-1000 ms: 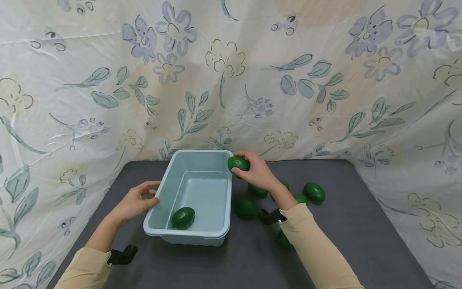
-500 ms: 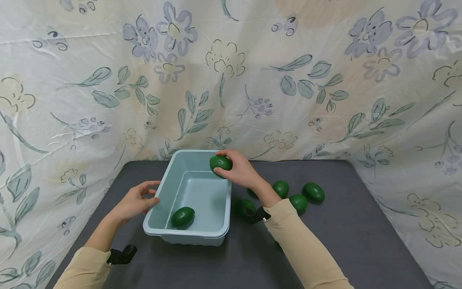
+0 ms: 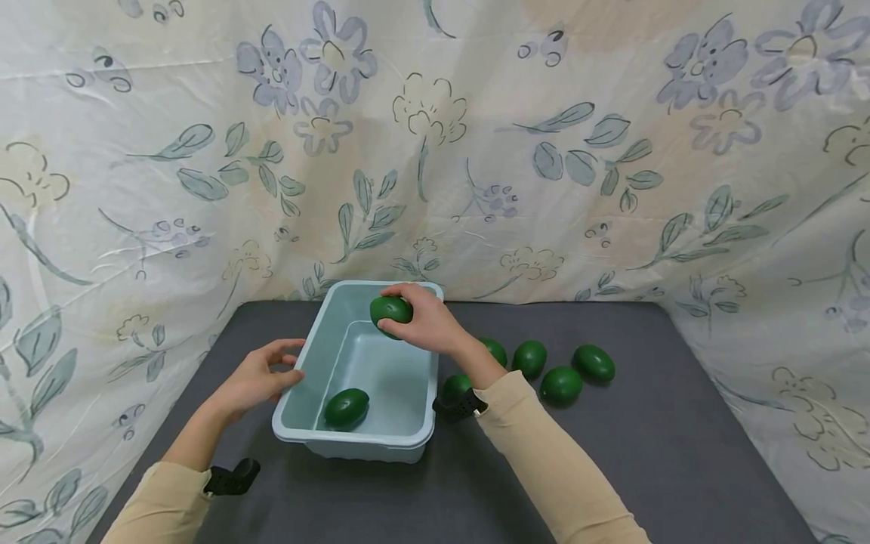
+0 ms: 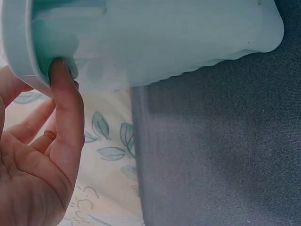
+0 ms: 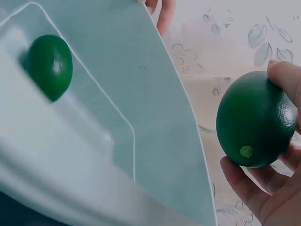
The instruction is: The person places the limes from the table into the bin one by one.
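Note:
My right hand (image 3: 431, 325) holds a smooth green avocado (image 3: 389, 311) over the far right part of a pale blue plastic bin (image 3: 390, 370). In the right wrist view, thumb and fingertips grip that avocado (image 5: 254, 120) from opposite sides, its small light stem spot showing. Another avocado (image 3: 347, 409) lies on the bin floor, at the near left. On the bin's left side, my left hand (image 3: 261, 378) holds the rim. The left wrist view has the thumb (image 4: 66, 94) tucked under the rim's lip, against the outer wall.
Right of the bin, several loose avocados (image 3: 560, 386) lie on the dark grey table (image 3: 652, 438); my right forearm partly hides some. A floral cloth (image 3: 435, 151) hangs behind the table's far edge.
My right hand has carried the avocado leftward, from beside the bin's right rim to over its inside. The left hand and the avocado in the bin have stayed put.

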The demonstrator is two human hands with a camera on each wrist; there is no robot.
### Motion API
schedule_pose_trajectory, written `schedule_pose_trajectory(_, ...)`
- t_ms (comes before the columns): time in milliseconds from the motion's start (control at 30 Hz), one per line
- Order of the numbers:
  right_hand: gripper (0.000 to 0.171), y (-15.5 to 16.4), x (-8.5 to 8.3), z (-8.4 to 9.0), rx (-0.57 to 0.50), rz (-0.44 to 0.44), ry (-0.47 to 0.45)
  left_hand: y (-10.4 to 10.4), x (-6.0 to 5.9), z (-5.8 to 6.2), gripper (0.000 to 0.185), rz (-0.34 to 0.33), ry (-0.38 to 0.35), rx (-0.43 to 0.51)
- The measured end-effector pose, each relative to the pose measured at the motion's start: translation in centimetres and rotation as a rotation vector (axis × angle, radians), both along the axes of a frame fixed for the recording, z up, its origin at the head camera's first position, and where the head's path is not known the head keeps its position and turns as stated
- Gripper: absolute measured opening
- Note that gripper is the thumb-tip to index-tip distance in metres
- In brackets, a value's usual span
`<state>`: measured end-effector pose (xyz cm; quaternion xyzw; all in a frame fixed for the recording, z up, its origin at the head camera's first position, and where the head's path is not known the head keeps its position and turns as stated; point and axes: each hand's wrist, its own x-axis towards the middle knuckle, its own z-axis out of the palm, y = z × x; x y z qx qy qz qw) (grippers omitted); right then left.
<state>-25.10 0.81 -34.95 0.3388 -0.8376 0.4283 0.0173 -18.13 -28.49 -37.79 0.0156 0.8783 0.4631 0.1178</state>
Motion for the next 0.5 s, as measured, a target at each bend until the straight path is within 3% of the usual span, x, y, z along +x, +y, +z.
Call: schedule_pose_trajectory(500,0.049,-2.2,0.7,0.0,0.031,0.039,-0.028,0.0,0.0,0.1,0.061,0.003,-0.001,-0.007)
